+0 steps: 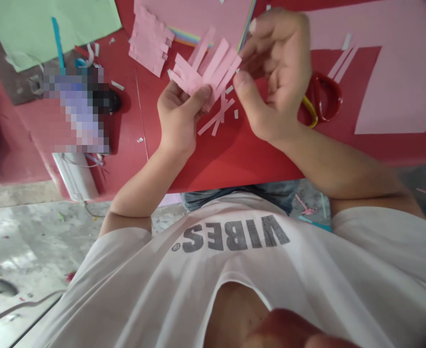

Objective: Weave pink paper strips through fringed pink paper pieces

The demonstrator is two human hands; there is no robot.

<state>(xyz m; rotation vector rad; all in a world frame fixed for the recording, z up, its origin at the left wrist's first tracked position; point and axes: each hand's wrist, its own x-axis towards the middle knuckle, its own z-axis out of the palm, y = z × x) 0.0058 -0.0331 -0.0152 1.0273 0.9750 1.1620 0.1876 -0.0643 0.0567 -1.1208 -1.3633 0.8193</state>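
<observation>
My left hand (pixel 180 113) pinches a piece of pink paper (pixel 213 67) between thumb and fingers, just above the red table. The far side of this paper is cut into several strips that fan upward. To its right, my right hand (pixel 276 72) is raised with thumb and fingers apart, its fingertips close beside the rightmost strips. Slight blur hides whether those fingertips touch the paper. A similar pink paper piece with folded tabs (pixel 149 41) lies to the left. Under the hands lie loose pink strips (pixel 218 116).
Red-handled scissors (pixel 327 99) lie right of my right hand. A stack of coloured paper (pixel 194 17) is at the back, pink sheets (pixel 397 92) at right, a green sheet (pixel 53 29) at left. A white power strip (pixel 74 176) lies by the front edge.
</observation>
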